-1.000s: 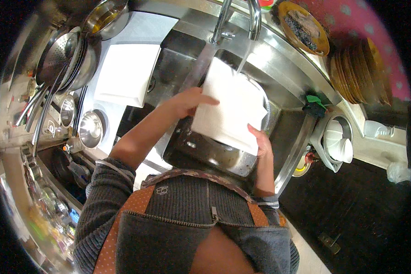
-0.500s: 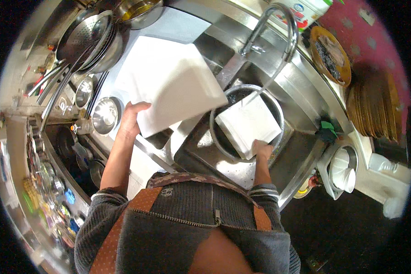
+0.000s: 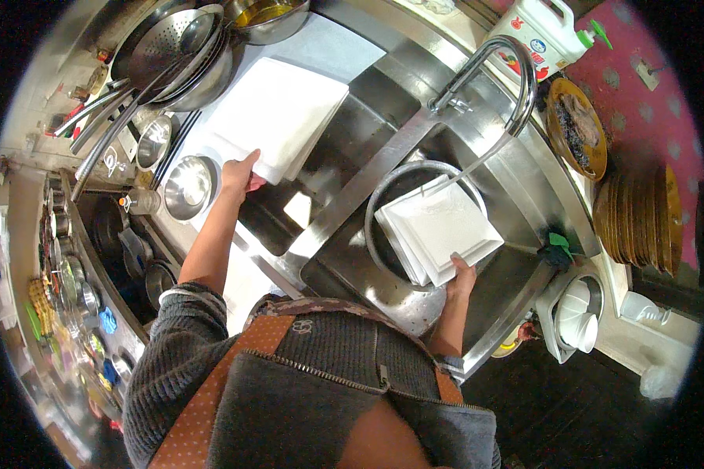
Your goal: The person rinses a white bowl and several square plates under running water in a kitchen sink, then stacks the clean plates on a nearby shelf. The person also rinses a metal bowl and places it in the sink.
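On the left drainboard lies a stack of white square plates (image 3: 278,109), its near corner overhanging the left sink. My left hand (image 3: 239,170) is closed on that corner. In the right sink a round steel basin (image 3: 374,234) holds several smaller white square plates (image 3: 430,230), their lower layers partly hidden. Water runs onto them from the curved faucet (image 3: 516,86). My right hand (image 3: 460,273) grips the near edge of these plates, thumb on top.
Pans and strainers (image 3: 172,55) stand at upper left beside small steel bowls (image 3: 189,187). On the right are a white jug (image 3: 536,39), an orange plate with dark scraps (image 3: 571,129), stacked orange plates (image 3: 633,219) and a container of white bowls (image 3: 575,316).
My left hand has left the basin, carrying a large white plate leftward and lowering it onto the drainboard stack. My right hand has stayed on the smaller plates, which have become uncovered.
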Tool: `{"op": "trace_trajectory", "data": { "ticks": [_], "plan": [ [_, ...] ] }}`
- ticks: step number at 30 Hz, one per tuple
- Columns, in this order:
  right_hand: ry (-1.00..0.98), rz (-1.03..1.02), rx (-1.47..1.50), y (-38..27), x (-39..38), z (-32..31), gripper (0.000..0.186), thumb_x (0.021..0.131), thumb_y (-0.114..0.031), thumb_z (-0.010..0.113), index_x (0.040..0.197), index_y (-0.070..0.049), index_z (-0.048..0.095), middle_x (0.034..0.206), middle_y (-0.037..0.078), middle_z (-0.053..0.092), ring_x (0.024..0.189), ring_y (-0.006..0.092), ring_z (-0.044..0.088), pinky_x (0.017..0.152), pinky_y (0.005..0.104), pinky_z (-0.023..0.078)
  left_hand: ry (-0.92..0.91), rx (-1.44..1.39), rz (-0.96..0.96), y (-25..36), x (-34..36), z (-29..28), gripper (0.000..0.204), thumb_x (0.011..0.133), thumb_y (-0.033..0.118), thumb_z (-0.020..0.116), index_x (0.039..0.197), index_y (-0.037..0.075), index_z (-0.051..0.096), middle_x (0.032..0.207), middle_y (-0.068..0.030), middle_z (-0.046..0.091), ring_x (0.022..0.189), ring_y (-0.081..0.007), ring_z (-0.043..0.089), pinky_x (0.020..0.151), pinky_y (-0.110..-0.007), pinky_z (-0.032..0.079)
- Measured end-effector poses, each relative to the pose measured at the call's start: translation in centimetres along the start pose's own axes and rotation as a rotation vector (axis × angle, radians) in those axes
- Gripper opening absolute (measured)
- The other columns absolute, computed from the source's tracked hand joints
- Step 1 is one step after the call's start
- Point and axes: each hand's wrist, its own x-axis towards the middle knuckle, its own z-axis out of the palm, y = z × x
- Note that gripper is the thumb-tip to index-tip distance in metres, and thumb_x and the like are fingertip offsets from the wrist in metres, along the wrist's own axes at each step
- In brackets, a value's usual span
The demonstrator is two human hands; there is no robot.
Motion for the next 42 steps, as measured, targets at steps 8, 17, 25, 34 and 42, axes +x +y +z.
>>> {"op": "trace_trajectory", "data": {
  "ticks": [8, 17, 25, 34, 42],
  "plan": [
    [-0.057, -0.071, 0.103, -0.9, -0.5, -2.1, 0.055, 0.067, 0.000, 0.059, 0.120, 0.004, 0.046, 0.106, 0.014, 0.056, 0.091, 0.0271, 0.058, 0.080, 0.0379, 0.049, 0.145, 1.106, 0.477, 2.5, -2.8, 2.0, 0.060, 0.083, 0.055, 0.046, 0.088, -0.001, 0.065, 0.079, -0.0195, 0.066, 0.081, -0.0376, 0.063, 0.075, -0.044, 0.049],
    [-0.236, 0.027, 0.257, -3.4, -1.2, 1.4, 0.051, 0.066, -0.002, 0.063, 0.114, 0.005, 0.048, 0.102, 0.015, 0.059, 0.093, 0.0281, 0.059, 0.081, 0.0370, 0.050, -1.160, 0.393, 0.412, 0.8, -12.4, 16.4, 0.052, 0.084, 0.038, 0.062, 0.116, -0.001, 0.051, 0.107, -0.0102, 0.059, 0.095, -0.0185, 0.056, 0.083, -0.031, 0.044],
    [-0.211, -1.014, -1.186, -5.7, -8.7, 6.4, 0.068, 0.074, -0.027, 0.070, 0.125, 0.008, 0.041, 0.122, 0.029, 0.048, 0.116, 0.0418, 0.046, 0.101, 0.0417, 0.034, -1.123, -0.004, 0.134, 3.4, -17.8, 16.5, 0.039, 0.070, 0.007, 0.054, 0.108, -0.004, 0.053, 0.096, -0.0117, 0.060, 0.086, -0.0215, 0.060, 0.082, -0.033, 0.046],
    [0.062, -0.993, -0.721, -6.5, -8.9, 8.0, 0.013, 0.083, -0.015, 0.062, 0.089, -0.005, 0.067, 0.079, 0.009, 0.068, 0.073, 0.0216, 0.065, 0.069, 0.0323, 0.050, -1.312, -0.155, 0.014, 6.1, -18.6, 17.5, 0.060, 0.084, 0.043, 0.060, 0.123, 0.000, 0.047, 0.118, -0.0138, 0.057, 0.107, -0.0257, 0.056, 0.092, -0.038, 0.043],
    [0.247, -0.196, 0.192, -9.2, -2.4, 7.3, 0.042, 0.092, -0.032, 0.050, 0.102, 0.008, 0.057, 0.096, 0.015, 0.063, 0.081, 0.0231, 0.060, 0.072, 0.0345, 0.048, -1.154, -0.212, -0.081, 0.2, -13.1, 18.6, 0.048, 0.086, 0.031, 0.061, 0.121, 0.000, 0.049, 0.116, -0.0102, 0.056, 0.107, -0.0202, 0.054, 0.091, -0.036, 0.043]
  ]
}}
